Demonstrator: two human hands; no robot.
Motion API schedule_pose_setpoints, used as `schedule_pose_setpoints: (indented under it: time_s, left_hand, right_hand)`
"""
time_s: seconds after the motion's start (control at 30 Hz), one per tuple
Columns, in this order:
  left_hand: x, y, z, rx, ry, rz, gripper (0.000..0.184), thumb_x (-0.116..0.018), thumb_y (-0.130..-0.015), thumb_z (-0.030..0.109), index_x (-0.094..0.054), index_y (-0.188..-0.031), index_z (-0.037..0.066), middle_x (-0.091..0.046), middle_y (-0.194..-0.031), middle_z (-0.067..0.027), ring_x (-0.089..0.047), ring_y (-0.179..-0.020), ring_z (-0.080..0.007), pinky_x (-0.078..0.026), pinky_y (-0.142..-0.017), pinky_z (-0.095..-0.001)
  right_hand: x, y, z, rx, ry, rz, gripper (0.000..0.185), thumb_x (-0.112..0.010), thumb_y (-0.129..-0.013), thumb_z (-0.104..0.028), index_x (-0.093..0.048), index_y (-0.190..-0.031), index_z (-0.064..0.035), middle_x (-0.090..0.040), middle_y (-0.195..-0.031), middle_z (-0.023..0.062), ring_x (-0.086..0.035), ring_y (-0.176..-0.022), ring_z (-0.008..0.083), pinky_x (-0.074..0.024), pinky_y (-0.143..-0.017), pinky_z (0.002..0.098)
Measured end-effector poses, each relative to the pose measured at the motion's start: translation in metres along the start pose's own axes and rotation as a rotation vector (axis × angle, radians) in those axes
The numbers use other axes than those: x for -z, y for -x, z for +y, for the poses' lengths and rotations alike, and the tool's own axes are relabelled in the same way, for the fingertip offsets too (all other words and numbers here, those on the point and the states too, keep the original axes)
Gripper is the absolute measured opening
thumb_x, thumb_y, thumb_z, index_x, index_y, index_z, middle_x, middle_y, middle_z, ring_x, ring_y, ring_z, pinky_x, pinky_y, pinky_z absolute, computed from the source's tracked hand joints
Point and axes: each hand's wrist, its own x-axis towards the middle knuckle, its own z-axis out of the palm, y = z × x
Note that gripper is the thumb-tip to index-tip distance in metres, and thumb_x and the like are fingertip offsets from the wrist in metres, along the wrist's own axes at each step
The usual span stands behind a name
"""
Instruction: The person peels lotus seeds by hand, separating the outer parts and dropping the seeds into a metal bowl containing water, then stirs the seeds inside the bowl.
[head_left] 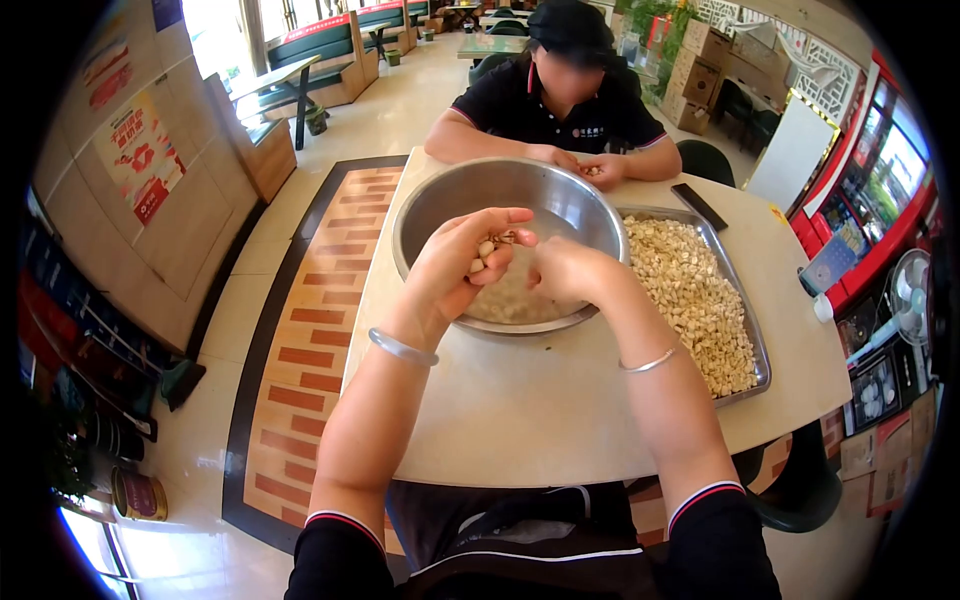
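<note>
My left hand (pixel 470 262) is cupped above the big steel bowl (pixel 420 215), fingers curled around several pale garlic cloves (pixel 484 254), some with brownish skin on them. Close beside it, my right hand (pixel 570 270) is closed over the bowl's right side, its fingertips turned inward and down. Whatever it may hold is hidden. Pale contents (pixel 515 303) lie blurred in the bottom of the bowl. To the right, a metal tray (pixel 762 362) is filled with loose, cream-coloured pieces (pixel 700 305) that look like peeled cloves.
Across the table (pixel 520 420) sits a co-worker (pixel 560 105) in a black cap, holding small pieces in both hands. A dark flat phone-like object (pixel 700 206) lies behind the tray. A white-capped container (pixel 823 308) and a fan (pixel 905 300) are at the right.
</note>
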Motion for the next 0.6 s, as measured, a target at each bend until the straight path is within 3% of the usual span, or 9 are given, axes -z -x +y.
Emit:
schedule_pose_setpoints:
  time_s: [0.17, 0.27, 0.47, 0.6]
  left_hand:
    - [0.000, 0.000, -0.001, -0.042, 0.037, 0.055, 0.029, -0.046, -0.094, 0.007, -0.056, -0.117, -0.008, -0.063, -0.087, -0.0110, -0.039, -0.053, -0.0047, -0.026, -0.043, -0.0181]
    - [0.003, -0.002, -0.004, -0.050, 0.030, 0.050, 0.029, -0.046, -0.094, 0.007, -0.056, -0.116, -0.009, -0.063, -0.085, -0.0117, -0.042, -0.055, -0.0053, -0.027, -0.043, -0.0188]
    - [0.006, -0.002, -0.006, -0.052, 0.034, 0.043, 0.025, -0.049, -0.094, 0.009, -0.058, -0.111, -0.008, -0.062, -0.082, -0.0096, -0.043, -0.054, -0.0051, -0.026, -0.042, -0.0187]
    - [-0.007, 0.002, -0.002, -0.057, -0.005, 0.082, 0.021, -0.053, -0.098, 0.015, -0.060, -0.102, -0.004, -0.058, -0.080, -0.0047, -0.039, -0.053, -0.0032, -0.024, -0.041, -0.0171]
  right_hand:
    - [0.022, 0.029, -0.025, 0.063, -0.370, 0.808, 0.015, -0.069, -0.081, -0.009, -0.071, -0.095, -0.0043, -0.062, -0.089, 0.0092, -0.064, -0.077, 0.0224, -0.0503, -0.068, 0.0319]
    - [0.026, 0.041, -0.041, 0.238, -0.423, 0.731, 0.009, -0.068, -0.082, -0.013, -0.072, -0.088, -0.0071, -0.060, -0.088, 0.0050, -0.063, -0.073, 0.0230, -0.0502, -0.068, 0.0341]
    - [0.015, 0.032, -0.038, 0.313, -0.358, 0.810, 0.009, -0.071, -0.081, -0.010, -0.072, -0.088, -0.0053, -0.058, -0.086, 0.0040, -0.060, -0.069, 0.0193, -0.0484, -0.060, 0.0304]
    - [0.016, 0.031, -0.030, 0.302, -0.543, 0.919, 0.007, -0.072, -0.081, -0.007, -0.071, -0.087, -0.0028, -0.060, -0.082, 0.0040, -0.058, -0.065, 0.0163, -0.0471, -0.058, 0.0268]
